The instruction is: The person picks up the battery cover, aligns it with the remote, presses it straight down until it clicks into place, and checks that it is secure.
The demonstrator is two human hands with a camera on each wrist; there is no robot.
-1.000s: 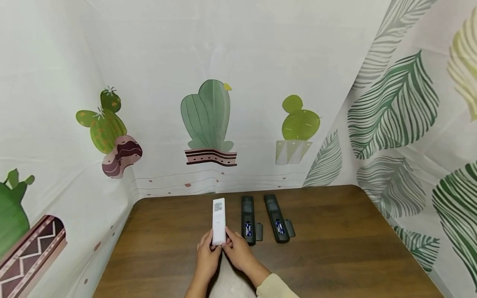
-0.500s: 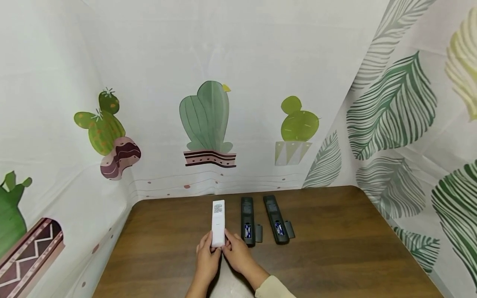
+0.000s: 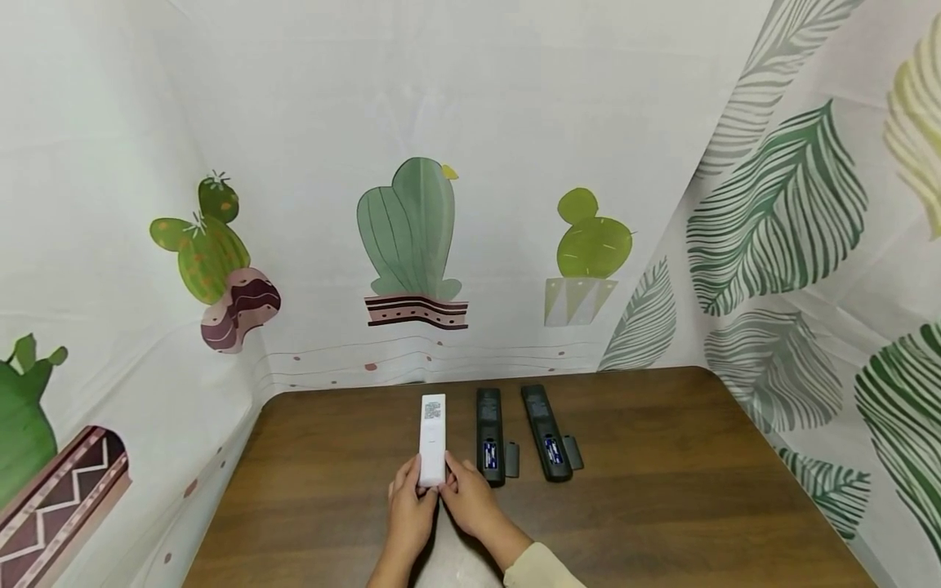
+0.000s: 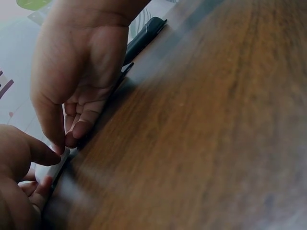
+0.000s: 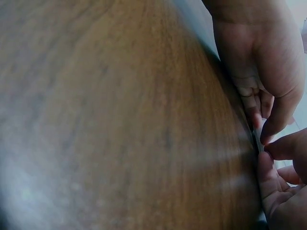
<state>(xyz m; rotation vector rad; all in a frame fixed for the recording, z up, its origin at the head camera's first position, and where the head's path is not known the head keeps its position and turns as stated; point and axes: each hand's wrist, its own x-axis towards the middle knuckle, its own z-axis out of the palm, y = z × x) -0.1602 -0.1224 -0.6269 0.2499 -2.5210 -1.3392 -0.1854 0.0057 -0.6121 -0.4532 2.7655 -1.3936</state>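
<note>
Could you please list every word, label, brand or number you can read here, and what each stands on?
No text can be read.
White remote: block of print near its far end and a faint mark midway, both too small.
Left black remote: label, too small.
Right black remote: label, too small.
Blue batteries in both black remotes: markings too blurred.

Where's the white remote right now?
In the head view, the white remote is held between the left hand and right hand, left of the nearest black remote.
</note>
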